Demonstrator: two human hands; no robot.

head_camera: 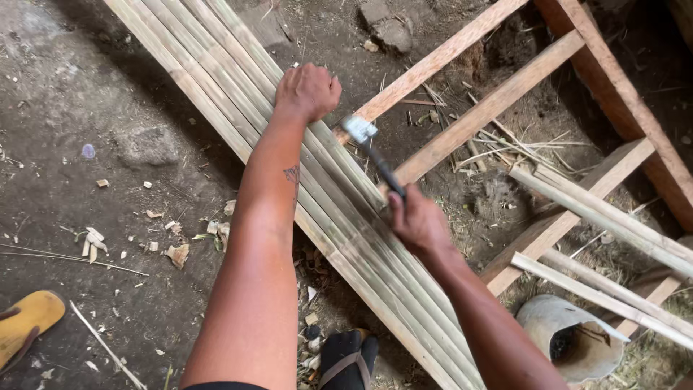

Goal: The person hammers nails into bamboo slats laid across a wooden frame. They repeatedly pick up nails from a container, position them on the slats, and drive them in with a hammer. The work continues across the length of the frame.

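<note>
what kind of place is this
Probably an outdoor or shed-like woodworking spot: a bare dirt floor strewn with chips, split bamboo slats laid over a rough wooden frame, and a hammer in the right hand.

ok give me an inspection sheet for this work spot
surface: bare dirt ground
job's things: bamboo slats laid over a wooden frame; hammer
clutter: bamboo chips, loose bamboo strips, tipped bucket, stones, yellow sandal
grippers: left hand fisted on the slats; right hand grips the hammer handle
cables: nothing seen
surroundings: the person's sandalled foot by the slats
</note>
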